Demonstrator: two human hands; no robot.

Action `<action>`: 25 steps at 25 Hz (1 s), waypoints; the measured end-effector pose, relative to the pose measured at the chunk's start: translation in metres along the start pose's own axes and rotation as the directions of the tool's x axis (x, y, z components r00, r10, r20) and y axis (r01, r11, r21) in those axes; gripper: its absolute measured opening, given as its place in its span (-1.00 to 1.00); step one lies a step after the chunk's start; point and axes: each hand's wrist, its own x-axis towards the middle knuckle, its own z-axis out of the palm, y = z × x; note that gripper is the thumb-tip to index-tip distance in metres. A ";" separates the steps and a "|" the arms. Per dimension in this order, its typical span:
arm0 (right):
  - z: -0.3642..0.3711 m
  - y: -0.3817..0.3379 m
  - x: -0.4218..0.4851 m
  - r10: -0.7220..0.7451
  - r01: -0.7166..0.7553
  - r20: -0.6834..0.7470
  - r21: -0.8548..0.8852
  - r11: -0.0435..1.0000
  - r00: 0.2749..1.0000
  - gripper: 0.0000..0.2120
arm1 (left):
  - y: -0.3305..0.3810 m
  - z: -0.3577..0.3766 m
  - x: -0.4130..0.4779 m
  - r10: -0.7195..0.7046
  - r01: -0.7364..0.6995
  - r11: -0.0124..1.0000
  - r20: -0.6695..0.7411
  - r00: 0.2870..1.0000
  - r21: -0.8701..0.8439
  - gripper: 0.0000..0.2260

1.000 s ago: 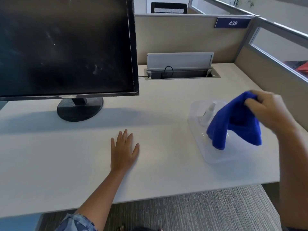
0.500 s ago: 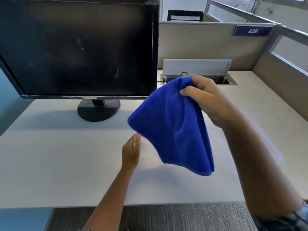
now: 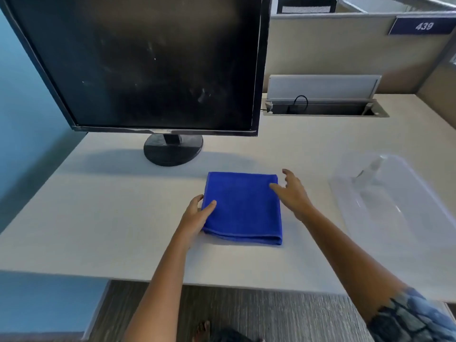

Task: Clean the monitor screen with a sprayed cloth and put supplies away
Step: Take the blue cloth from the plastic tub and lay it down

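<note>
Half a second ago the right hand held the blue cloth up in the air in front of the monitor; now the folded blue microfibre cloth [image 3: 243,208] lies flat on the pale, matte worktop [image 3: 98,218], and both hands have come down to its sides. The cloth is a neat, roughly square, soft-napped pad with a stitched hem along its near edge, resting in front of the monitor's round black base [image 3: 173,150].

The left hand [image 3: 197,215] rests at the cloth's left edge. Its thumb lies on top of the fabric and its fingers curl at the edge, in a loose pinch on the side of the cloth. The right hand [image 3: 292,193] is open, fingers spread and slightly bent, at the cloth's far right corner; one finger seems to touch the fabric, while the others are lifted clear and hold nothing.

The large black flat-screen monitor [image 3: 148,62] stands upright at the back left of the worktop. Its dark glossy screen shows pale smudges and specks.

To the right, well apart from the cloth, sits a clear rectangular plastic tub [image 3: 407,218] with rounded corners. Inside it, toward the far end, is a small clear spray bottle [image 3: 372,169], blurred by the plastic.

Behind, a grey metal cable hatch [image 3: 325,104] is open in the worktop, with a black cable looped inside. A beige fabric partition [image 3: 333,50] carries a dark blue sign [image 3: 423,26] reading 439.
</note>
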 end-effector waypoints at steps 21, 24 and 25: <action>0.064 0.050 -0.020 -0.394 0.352 0.103 -0.688 0.635 0.913 -0.40 | -0.011 0.057 0.037 0.526 -0.346 0.292 0.153 0.837 0.892 -0.49; 0.054 0.060 -0.018 -0.368 0.326 0.104 -0.717 0.616 0.924 -0.37 | -0.019 0.046 0.035 0.486 -0.309 0.280 0.144 0.862 0.909 -0.44; 0.053 0.062 -0.017 -0.363 0.321 0.102 -0.721 0.614 0.926 -0.37 | -0.021 0.042 0.034 0.472 -0.301 0.280 0.143 0.870 0.912 -0.43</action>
